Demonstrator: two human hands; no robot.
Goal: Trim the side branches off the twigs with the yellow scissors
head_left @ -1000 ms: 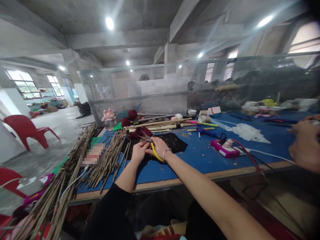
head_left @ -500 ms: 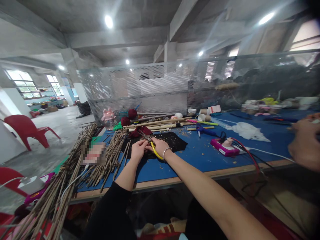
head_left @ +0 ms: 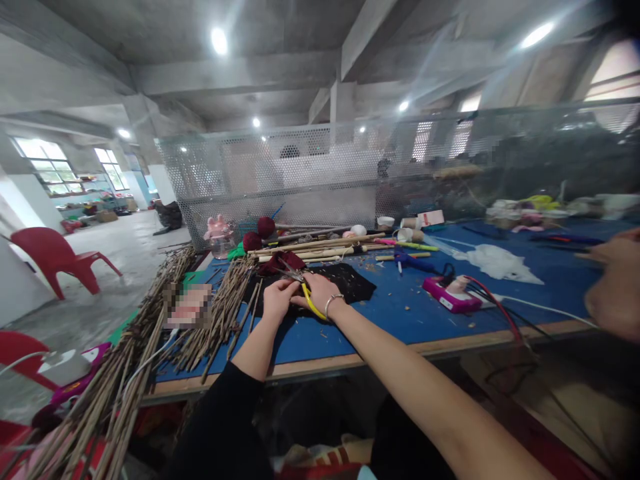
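My right hand (head_left: pixel 320 292) is wrapped round the yellow handles of a pair of scissors (head_left: pixel 314 304), whose metal blades point up and to the left. Close against it, my left hand (head_left: pixel 278 297) is pinched on something too small to make out. Both hands are over a black cloth (head_left: pixel 350 283) strewn with small chips. A dark red cloth (head_left: pixel 281 261) lies just beyond the blades. To the left of my hands, many thin brown twigs (head_left: pixel 215 320) are spread on the blue table (head_left: pixel 390 313).
Light sticks (head_left: pixel 320 254) and dark red yarn balls (head_left: pixel 267 227) lie behind the cloth. A purple power strip (head_left: pixel 450 296) with cables and a white plastic bag (head_left: pixel 500 263) are to the right. Another person's hand (head_left: pixel 617 287) is at the right edge. A red chair (head_left: pixel 55 257) stands left.
My hands stay almost in place on the scissors and the small item. The other person's hand at the right edge has shifted slightly.
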